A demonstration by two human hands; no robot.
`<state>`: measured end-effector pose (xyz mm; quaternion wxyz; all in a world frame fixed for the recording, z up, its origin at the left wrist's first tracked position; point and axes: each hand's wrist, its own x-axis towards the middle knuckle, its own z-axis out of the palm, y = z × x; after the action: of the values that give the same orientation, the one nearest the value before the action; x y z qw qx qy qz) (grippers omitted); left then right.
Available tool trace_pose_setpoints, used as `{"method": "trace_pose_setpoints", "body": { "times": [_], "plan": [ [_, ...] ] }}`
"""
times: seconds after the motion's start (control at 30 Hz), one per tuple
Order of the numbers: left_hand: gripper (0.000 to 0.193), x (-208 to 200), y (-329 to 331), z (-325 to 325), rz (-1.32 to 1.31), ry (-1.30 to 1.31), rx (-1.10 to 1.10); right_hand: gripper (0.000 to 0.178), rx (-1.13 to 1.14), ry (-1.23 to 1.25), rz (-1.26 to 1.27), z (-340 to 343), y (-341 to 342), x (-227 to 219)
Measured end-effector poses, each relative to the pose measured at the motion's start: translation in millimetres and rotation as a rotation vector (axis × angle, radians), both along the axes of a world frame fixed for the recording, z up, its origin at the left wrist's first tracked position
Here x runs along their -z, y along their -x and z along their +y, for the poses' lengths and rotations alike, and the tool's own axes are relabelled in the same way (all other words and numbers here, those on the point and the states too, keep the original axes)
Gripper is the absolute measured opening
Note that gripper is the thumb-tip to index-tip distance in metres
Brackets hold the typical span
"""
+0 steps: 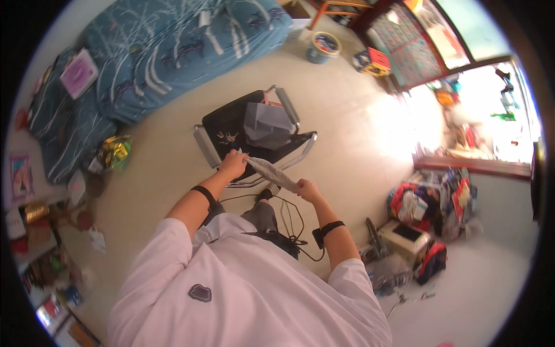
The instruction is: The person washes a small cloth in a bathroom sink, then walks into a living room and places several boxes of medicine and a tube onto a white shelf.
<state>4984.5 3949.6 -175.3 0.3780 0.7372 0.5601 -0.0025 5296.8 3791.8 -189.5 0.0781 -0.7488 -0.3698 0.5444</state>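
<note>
My left hand (233, 164) and my right hand (309, 191) are both closed on opposite ends of a greyish cloth (272, 173). Between them it stretches as a narrow, slanting strip, with its right end nearer to me. Just beyond stands a black-seated chair (222, 118) with metal armrests. On its seat a grey bag (267, 125) leans toward the right side, and a bunch of keys (229, 137) lies to the left of the bag. Each of my forearms wears a black strap.
Dark cables (295, 222) trail over the floor by my feet. A sofa (173, 58) with a blue patterned cover fills the far left. At the back is a filled bucket (324, 47). Heaped clothes (430, 199) and a boxy pale appliance (403, 240) stand at the right.
</note>
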Motion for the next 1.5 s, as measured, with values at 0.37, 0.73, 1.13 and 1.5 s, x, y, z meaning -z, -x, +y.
{"method": "trace_pose_setpoints", "body": {
  "times": [0.37, 0.73, 1.13, 1.5],
  "plan": [
    [0.064, 8, -44, -83, 0.295, -0.001, 0.413, 0.042, -0.400, -0.016, 0.162, 16, -14, 74],
    [0.047, -4, -9, -122, -0.147, 0.127, -0.114, 0.042, -0.632, -0.445, -0.199, 18, 55, 30],
    [0.071, -235, 282, -321, -2.144, 0.470, -0.680, 0.020, -0.513, -0.186, 0.379, 29, 213, -65],
    [0.059, -211, 519, -538, -2.288, -0.170, -0.884, 0.047, -0.946, 0.029, 0.999, -22, 539, -284]
  ]
}}
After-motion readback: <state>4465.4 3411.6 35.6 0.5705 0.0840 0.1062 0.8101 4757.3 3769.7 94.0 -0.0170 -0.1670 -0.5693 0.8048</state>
